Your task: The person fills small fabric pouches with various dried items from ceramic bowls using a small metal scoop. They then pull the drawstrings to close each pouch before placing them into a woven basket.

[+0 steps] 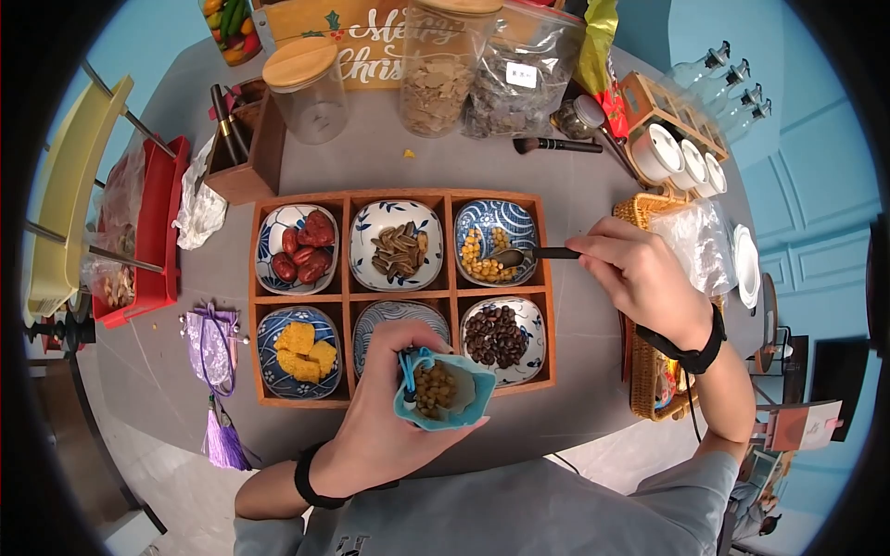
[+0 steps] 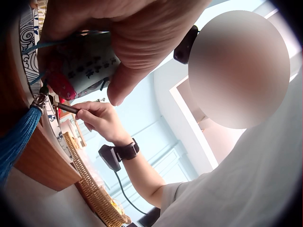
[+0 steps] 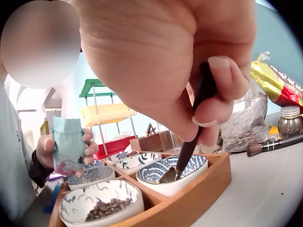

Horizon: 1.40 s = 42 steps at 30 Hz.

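Note:
My right hand (image 1: pixel 630 269) pinches the dark handle of a small spoon (image 1: pixel 556 252). The spoon's bowl rests among yellow corn kernels (image 1: pixel 478 266) in a blue-patterned dish (image 1: pixel 496 215), at the back right of a divided wooden tray (image 1: pixel 345 243). Held upright in my left hand (image 1: pixel 371 422) is a light-blue drawstring pouch (image 1: pixel 475 394), its mouth open and small yellowish-brown pieces inside. It hangs over the tray's front middle compartment, partly covering a grey-patterned dish (image 1: pixel 385 315). A blue tassel (image 2: pixel 21 137) dangles near the pouch in the left wrist view.
Other dishes hold red dates (image 1: pixel 301 252), striped seeds (image 1: pixel 400 250), yellow chunks (image 1: pixel 304 352) and dark beans (image 1: pixel 496 335). Jars and bags stand behind the tray. A wicker basket (image 1: pixel 644 389) is at right; a lilac sachet (image 1: pixel 209 347) lies at left.

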Motion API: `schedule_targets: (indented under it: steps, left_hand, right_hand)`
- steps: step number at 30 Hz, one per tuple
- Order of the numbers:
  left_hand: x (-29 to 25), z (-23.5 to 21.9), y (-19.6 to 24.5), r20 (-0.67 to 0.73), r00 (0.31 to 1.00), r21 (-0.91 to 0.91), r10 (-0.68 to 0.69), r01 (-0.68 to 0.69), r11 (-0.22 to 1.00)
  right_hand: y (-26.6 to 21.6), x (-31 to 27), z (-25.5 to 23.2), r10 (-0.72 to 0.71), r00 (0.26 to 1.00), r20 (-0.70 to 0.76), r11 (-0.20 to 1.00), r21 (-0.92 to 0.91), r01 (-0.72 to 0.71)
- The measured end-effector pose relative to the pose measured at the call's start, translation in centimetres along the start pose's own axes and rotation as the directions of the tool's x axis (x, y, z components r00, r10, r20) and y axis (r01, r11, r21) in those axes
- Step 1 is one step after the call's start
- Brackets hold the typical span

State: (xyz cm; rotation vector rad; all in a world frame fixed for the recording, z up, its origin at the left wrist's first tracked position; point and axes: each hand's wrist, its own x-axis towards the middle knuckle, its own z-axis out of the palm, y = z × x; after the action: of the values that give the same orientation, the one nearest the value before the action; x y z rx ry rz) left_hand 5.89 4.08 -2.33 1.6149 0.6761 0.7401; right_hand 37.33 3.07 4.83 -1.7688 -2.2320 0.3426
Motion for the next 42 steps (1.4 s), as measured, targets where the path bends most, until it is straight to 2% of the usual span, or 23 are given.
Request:
schedule_targets:
  steps: [4, 10, 16, 25, 29, 31, 34, 40, 42]
  left_hand:
    - [0.2, 0.0, -0.1, 0.0, 0.997, 0.056, 0.072, -0.072, 0.996]
    - [-0.1, -0.1, 0.1, -0.01, 1.0, 0.017, 0.005, -0.005, 1.0]
    - [0.0, -0.2, -0.1, -0.018, 1.0, 0.05, 0.019, -0.018, 0.999]
    - [0.1, -0.3, 0.0, -0.009, 1.0, 0.092, 0.017, -0.016, 0.996]
    - [0.2, -0.2, 0.0, -0.014, 1.0, 0.085, 0.011, -0.01, 0.996]
    - [0.2, -0.2, 0.0, -0.014, 1.0, 0.082, 0.007, -0.006, 0.997]
    - [0.1, -0.2, 0.1, -0.003, 0.998, 0.053, -0.066, 0.066, 0.996]
    - [0.1, -0.2, 0.2, -0.005, 0.998, 0.036, -0.056, 0.056, 0.998]
    - [0.3, -0.1, 0.4, -0.022, 1.0, 0.068, 0.007, -0.006, 0.998]
  right_hand:
    - [1.0, 0.5, 0.4, 0.066, 0.994, 0.084, 0.99, 0.119, -0.075]
    - [1.6, 1.6, 0.7, 0.175, 0.966, 0.19, 0.948, 0.232, -0.218]
    - [2.3, 1.7, 1.5, 0.308, 0.924, 0.226, 0.86, 0.35, -0.372]
    - [4.1, 1.1, 1.9, 0.296, 0.931, 0.214, 0.83, 0.426, -0.361]
    - [3.9, 0.8, 0.9, 0.356, 0.914, 0.194, 0.807, 0.429, -0.405]
    - [3.0, 0.6, -0.2, 0.385, 0.907, 0.171, 0.809, 0.411, -0.42]
    - [2.0, 0.1, -2.3, 0.328, 0.935, 0.136, 0.844, 0.403, -0.354]
    - [-4.0, -1.0, -6.5, 0.307, 0.935, 0.179, 0.841, 0.409, -0.355]
    - [-5.6, -1.3, -7.1, 0.191, 0.965, 0.178, 0.904, 0.352, -0.244]
